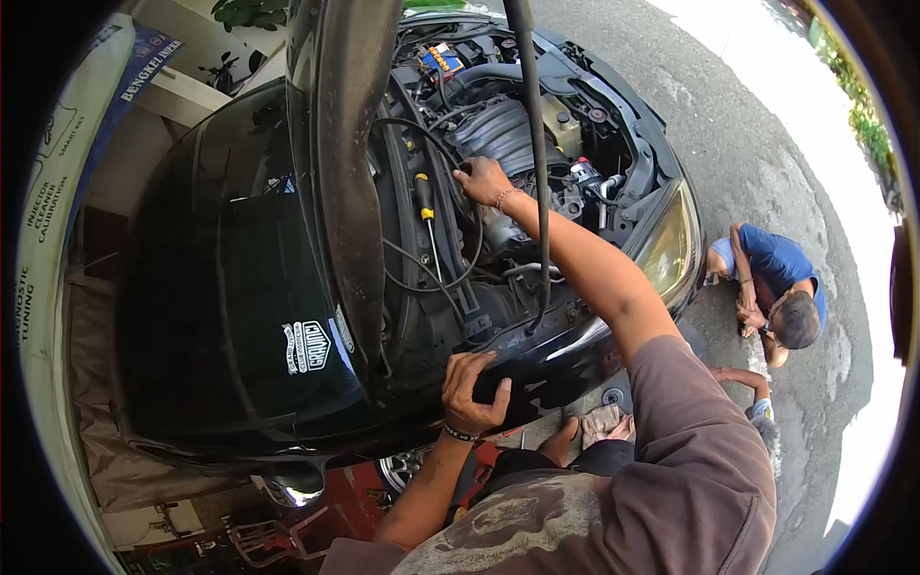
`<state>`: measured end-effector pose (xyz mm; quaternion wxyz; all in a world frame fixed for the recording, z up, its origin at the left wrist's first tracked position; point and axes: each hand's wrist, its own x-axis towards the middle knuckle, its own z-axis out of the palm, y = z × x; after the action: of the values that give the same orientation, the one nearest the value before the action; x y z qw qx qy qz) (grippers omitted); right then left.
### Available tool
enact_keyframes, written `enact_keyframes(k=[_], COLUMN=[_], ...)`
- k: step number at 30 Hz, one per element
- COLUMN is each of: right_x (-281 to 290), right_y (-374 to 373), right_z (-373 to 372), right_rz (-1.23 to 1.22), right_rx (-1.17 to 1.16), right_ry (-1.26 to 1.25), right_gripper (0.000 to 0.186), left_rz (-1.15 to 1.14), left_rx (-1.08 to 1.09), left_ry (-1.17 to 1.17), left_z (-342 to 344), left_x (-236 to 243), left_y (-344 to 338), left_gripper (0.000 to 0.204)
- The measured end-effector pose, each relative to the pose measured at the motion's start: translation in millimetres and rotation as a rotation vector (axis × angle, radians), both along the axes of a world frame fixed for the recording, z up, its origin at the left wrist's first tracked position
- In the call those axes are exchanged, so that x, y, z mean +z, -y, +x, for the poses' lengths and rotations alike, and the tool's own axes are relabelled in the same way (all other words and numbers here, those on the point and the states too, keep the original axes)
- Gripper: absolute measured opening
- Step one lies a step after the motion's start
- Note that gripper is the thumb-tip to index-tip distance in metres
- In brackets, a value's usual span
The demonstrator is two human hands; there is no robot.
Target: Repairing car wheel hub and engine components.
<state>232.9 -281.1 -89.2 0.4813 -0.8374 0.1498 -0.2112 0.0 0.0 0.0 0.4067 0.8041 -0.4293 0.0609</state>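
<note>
step in hand, as judged: handwork at the rear edge of the open engine bay, upper centre of the frame. the right hand (486,182) is at the black cable (481,230), just beside the ribbed silver intake manifold (498,134). its fingers are bent and drawn close together; whether they grip the cable cannot be told. the left hand (470,395), lower centre, is loosely spread with the thumb apart; it appears to rest at the edge of the dark fender (561,376), with no held object visible.

next move, as judged: it calls for a sure finger hold on the cable and a steady left-hand support.

count: hands of the operator, two; screwdriver (424,196) with yellow-and-black handle, one, lying left of the right hand; battery (441,61), one, upper centre; beige reservoir (562,126), one; visible headlight (671,247), one; co-workers, two, right side, one in blue (781,259), the other partly hidden.
</note>
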Motion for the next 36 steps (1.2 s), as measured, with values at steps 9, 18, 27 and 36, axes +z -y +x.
enact_keyframes(k=[9, 18, 27, 36], right_x=[57.7, 48.0, 31.8, 58.0], right_y=[-56.1, -71.9, -28.4, -54.6], right_z=[-24.3, 3.6, -14.9, -29.0], right_rz=[-0.076, -0.353, -0.111, 0.148], right_rx=[0.338, 0.044, 0.044, 0.190], right_ry=[-0.015, 0.091, 0.335, 0.104], right_gripper=[0.034, 0.025, 0.023, 0.035], left_rz=[-0.042, -0.031, -0.047, -0.057], left_rx=[-0.007, 0.017, -0.013, -0.010], left_ry=[0.083, 0.068, 0.080, 0.105], left_z=[0.5, -0.6, -0.6, -1.0], left_x=[-1.4, -0.6, -4.7, -4.5], left_y=[-6.1, -7.9, -2.1, -3.4], left_gripper=[0.033, 0.032, 0.033, 0.032])
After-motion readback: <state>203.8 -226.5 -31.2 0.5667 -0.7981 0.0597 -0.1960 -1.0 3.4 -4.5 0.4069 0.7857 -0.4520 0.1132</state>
